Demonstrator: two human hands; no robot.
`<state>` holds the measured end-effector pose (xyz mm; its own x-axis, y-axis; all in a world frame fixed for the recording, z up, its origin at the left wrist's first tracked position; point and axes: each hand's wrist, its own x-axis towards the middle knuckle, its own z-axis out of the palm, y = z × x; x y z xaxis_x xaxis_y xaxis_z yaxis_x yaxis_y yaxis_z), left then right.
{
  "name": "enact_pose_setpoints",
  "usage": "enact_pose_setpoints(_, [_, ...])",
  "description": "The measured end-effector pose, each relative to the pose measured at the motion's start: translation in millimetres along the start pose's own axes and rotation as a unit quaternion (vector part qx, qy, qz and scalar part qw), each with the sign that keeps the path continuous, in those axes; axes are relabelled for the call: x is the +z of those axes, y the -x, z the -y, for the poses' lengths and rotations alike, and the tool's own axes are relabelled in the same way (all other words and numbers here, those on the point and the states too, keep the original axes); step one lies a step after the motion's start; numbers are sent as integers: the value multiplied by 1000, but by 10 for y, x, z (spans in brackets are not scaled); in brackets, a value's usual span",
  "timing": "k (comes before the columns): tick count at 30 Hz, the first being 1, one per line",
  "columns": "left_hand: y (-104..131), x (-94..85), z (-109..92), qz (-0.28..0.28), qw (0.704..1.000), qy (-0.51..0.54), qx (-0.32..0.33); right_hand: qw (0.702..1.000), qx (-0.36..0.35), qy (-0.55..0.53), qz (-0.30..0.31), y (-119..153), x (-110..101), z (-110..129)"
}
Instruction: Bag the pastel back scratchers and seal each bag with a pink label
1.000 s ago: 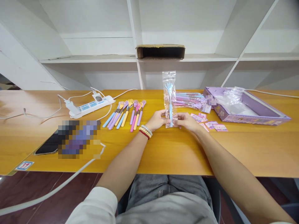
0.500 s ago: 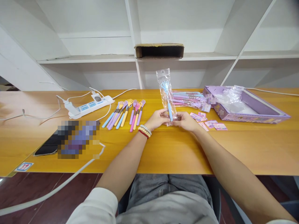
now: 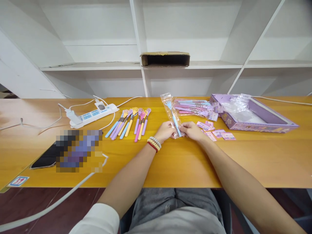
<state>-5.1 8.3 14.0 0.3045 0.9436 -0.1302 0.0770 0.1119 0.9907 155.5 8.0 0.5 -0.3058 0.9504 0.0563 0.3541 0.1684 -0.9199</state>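
Note:
A clear plastic bag (image 3: 166, 97) with a blue hand-shaped scratcher (image 3: 175, 120) inside lies tilted between my hands. My left hand (image 3: 166, 131) pinches the bag's lower left edge, and my right hand (image 3: 191, 130) pinches its lower right edge. Left of them, several unbagged scratchers (image 3: 131, 123) in purple, yellow, pink and blue lie in a loose group. Beyond my right hand is a pile of bagged scratchers (image 3: 193, 107). Several small pink and purple cards (image 3: 218, 133) are spread to the right of that hand.
A purple box (image 3: 259, 127) holding clear bags stands at the right. At the left are a white power strip (image 3: 94, 114) with cables, a black phone (image 3: 46, 157) and a blurred-out item (image 3: 79, 151). A cardboard box (image 3: 165, 54) sits on the shelf behind.
Both hands have lowered the bagged blue scratcher towards the table. It was more upright before and now leans further left at its top. The camera view has shifted slightly.

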Motion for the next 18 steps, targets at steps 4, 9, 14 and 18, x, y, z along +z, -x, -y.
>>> enact_pose_setpoints(4, [18,23,17,30,998,30,-49,999,15,33,12,-17,-10,-28])
enact_pose_setpoints(9, [39,-16,9,76,992,29,-95,997,53,50,35,-21,-18,-35])
enact_pose_setpoints(14, [28,-9,37,80,990,84,-76,998,41,21,31,-27,-14,-34])
enact_pose_setpoints(18, [3,-16,58,68,992,98,-32,999,31,5,13,-40,-3,-38])
